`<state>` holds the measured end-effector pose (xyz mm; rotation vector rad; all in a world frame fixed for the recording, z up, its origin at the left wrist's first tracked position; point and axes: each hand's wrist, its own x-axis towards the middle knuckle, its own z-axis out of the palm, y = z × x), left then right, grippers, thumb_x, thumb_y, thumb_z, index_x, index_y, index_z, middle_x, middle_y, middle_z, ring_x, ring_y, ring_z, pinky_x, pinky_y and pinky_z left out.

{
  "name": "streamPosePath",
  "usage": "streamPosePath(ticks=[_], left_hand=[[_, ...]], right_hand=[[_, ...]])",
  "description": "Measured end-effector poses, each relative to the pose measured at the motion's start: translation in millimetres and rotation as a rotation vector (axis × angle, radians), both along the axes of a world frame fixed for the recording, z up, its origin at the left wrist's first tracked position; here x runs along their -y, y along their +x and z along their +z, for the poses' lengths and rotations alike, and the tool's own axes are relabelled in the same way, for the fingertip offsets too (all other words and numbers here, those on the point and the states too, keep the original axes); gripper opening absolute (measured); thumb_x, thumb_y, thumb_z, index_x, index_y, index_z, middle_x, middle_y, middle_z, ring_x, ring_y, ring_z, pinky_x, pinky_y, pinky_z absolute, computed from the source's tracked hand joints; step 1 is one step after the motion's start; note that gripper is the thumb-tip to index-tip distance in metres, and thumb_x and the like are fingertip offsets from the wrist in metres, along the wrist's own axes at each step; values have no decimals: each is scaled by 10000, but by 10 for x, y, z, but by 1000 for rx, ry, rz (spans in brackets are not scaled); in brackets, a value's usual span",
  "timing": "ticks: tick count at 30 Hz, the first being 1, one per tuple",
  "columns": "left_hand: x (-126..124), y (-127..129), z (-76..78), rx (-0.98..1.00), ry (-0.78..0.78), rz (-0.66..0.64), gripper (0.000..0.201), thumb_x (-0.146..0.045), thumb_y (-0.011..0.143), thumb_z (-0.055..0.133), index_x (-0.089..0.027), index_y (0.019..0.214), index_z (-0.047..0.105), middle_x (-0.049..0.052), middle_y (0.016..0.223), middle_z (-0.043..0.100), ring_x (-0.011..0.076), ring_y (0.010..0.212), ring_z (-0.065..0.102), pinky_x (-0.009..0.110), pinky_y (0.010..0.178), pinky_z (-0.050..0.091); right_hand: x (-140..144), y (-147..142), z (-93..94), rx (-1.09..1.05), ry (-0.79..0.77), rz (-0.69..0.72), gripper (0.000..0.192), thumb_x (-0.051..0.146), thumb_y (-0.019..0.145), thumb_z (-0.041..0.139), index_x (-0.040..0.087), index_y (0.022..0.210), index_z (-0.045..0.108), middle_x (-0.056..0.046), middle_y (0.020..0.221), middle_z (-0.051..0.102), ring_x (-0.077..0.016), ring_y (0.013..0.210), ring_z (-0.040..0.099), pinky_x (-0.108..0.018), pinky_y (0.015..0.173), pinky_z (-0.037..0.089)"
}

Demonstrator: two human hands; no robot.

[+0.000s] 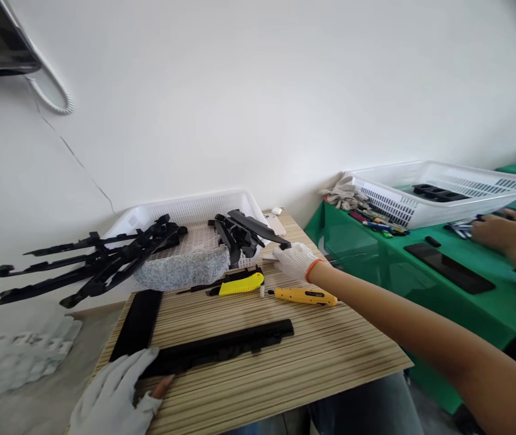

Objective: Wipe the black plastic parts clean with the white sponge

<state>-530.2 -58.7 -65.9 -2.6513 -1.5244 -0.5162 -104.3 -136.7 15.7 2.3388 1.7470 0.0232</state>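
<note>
My left hand [115, 393], in a white glove with a bare thumb tip, grips the left end of a long black plastic strip [226, 345] lying on the wood-grain table. My right hand [296, 261], in a white knit glove with an orange cuff, is stretched out to the table's far right. Its fingers are closed by the tip of a dark plastic piece [258, 227]; what they hold is not clear. Nearer me lie a yellow-handled tool [306, 296] and a bright yellow brush-like tool [241, 284]. A flat black panel [138, 323] lies left of the strip.
A white basket [185, 205] at the back holds black plastic parts [104, 260], several jutting out left, with a grey fuzzy roll [183, 267] before it. On the green table [357, 254] are another basket [403, 208], pens, gloves [344, 192] and a co-worker's hand [509, 232].
</note>
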Motion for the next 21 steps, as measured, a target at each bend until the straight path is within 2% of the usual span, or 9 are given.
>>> streamPosePath(ticks=[5, 8, 12, 21], left_hand=[[83, 61, 91, -55, 42, -13, 486, -530, 768, 566, -314, 1176, 717, 13, 1249, 725, 312, 1208, 604, 494, 1037, 452], [109, 86, 89, -25, 102, 13, 471, -527, 751, 570, -283, 1116, 742, 36, 1205, 744, 313, 1171, 626, 487, 1031, 456], [145, 113, 127, -31, 118, -25, 478, -503, 773, 553, -245, 1130, 740, 65, 1215, 737, 317, 1156, 639, 489, 1006, 475], [168, 125, 140, -43, 128, -17, 493, -533, 802, 535, -231, 1134, 737, 74, 1194, 743, 331, 1141, 639, 512, 979, 480]], right_hand=[[-47, 35, -153, 46, 17, 16, 414, 99, 953, 303, 119, 1232, 608, -212, 1096, 655, -278, 1017, 672, -369, 806, 534], [-27, 72, -166, 53, 8, 3, 437, 106, 965, 278, 157, 1262, 594, -188, 1058, 654, -274, 997, 671, -365, 781, 537], [-2, 85, -167, 56, 6, -42, 445, 116, 970, 276, 179, 1284, 585, -191, 1040, 644, -274, 975, 666, -349, 741, 535], [59, 172, -245, 74, 15, -150, 436, 91, 971, 280, 149, 1296, 566, -198, 1100, 625, -266, 1021, 651, -337, 749, 532]])
